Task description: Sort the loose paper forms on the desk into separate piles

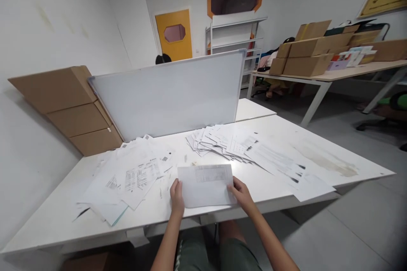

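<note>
Between my two hands I hold a sheet of paper (206,188), with a printed table showing near its top edge. My left hand (177,194) grips its left edge, the fingers out of sight behind it. On the opposite edge, my right hand (241,192) has its thumb on the front of the paper. Whether it is one sheet or a thin stack I cannot tell. To the left lies a loose spread of printed papers (140,178). Beyond the held paper and to its right is a fanned pile of printed papers (219,142).
A whiteboard (171,93) stands upright along the back of the white table (270,194). Stacked cardboard boxes (79,114) stand at the left by the wall. More cardboard boxes (305,59) sit on another table at the right, near a metal shelf (235,34).
</note>
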`<state>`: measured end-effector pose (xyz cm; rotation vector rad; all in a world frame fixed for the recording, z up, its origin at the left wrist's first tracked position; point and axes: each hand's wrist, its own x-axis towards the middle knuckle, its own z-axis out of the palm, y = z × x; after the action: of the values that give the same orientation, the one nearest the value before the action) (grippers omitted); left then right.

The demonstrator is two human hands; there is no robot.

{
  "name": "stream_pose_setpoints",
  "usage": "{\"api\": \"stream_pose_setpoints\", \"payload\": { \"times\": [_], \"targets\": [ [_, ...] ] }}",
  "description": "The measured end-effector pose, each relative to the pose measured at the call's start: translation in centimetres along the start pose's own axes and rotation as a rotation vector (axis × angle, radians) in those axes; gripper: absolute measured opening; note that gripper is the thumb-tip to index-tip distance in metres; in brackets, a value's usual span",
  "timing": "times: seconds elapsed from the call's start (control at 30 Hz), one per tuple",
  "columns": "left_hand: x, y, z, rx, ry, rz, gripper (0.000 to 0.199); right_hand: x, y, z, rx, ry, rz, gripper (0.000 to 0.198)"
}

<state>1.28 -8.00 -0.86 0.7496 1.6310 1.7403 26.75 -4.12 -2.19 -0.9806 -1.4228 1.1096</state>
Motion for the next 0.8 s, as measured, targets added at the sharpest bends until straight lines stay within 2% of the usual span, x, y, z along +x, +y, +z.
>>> {"api": "stream_pose_setpoints", "payload": {
  "times": [0.03, 0.13, 0.2, 0.27, 0.33, 0.4, 0.5, 0.67, 0.8],
  "targets": [
    [0.1, 0.1, 0.0, 0.000, 0.003, -0.021, 0.040, 0.1, -0.5, -0.2, 0.013, -0.034, 0.041, 0.036],
    [0.2, 0.8, 0.1, -0.036, -0.153, 0.038, 0.028, 0.7, -1.7, -1.6, 0.012, -0.182, 0.184, 0.031],
    [0.2, 1.3, 0.1, -0.077, -0.230, 0.096, 0.029, 1.2, -2.3, -3.3, -0.064, -0.261, 0.288, 0.027],
    [0.2, 1.6, 0.3, -0.099, -0.234, 0.107, 0.029, 1.7, -2.8, -5.4, -0.185, -0.277, 0.396, 0.022],
    [0.3, 1.7, 0.6, 0.000, -0.248, 0.124, 0.027, 2.1, -3.0, -7.3, -0.285, -0.259, 0.492, 0.017],
    [0.5, 1.9, 1.1, 0.237, -0.338, 0.152, 0.026, 2.4, -2.9, -8.7, -0.287, -0.287, 0.550, 0.017],
    [1.2, 2.4, 2.5, 0.511, -0.444, 0.150, 0.027, 2.6, -2.7, -9.8, -0.179, -0.346, 0.575, 0.024],
    [2.4, 3.1, 6.4, 0.565, -0.474, 0.203, 0.044, 2.5, -2.7, -10.1, -0.026, -0.319, 0.545, 0.026],
    [3.0, 2.4, 8.5, 0.652, -0.629, 0.374, 0.046, 2.4, -2.7, -10.1, 0.015, -0.258, 0.522, 0.027]
  ]
}}
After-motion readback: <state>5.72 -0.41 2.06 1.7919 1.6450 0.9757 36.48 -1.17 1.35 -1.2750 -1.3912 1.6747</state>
